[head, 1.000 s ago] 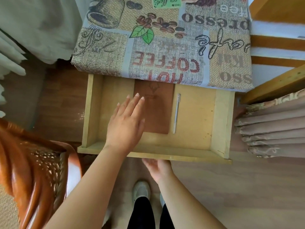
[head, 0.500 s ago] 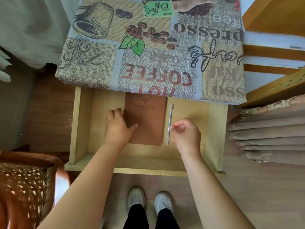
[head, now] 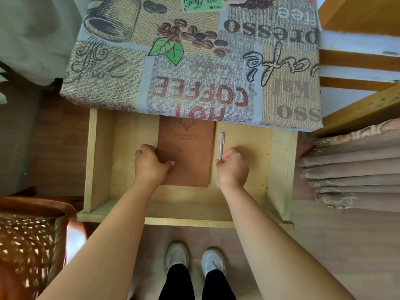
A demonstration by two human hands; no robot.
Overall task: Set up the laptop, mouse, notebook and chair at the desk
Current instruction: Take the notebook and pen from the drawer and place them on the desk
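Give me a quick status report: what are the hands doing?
Left hand gripping notebook edge in open drawer. Right hand pinching pen. Nothing blocking.

A slim silver pen [head: 221, 146] is seen lying in a pulled-out pale wooden drawer [head: 97, 161] under a coffee-print tablecloth [head: 194, 61].

Single head-worn view, wide-angle, looking steeply down from standing height onto the open drawer [head: 95, 161] and desk [head: 194, 61] edge; both forearms and shoes [head: 192, 259] fall within frame, close range.
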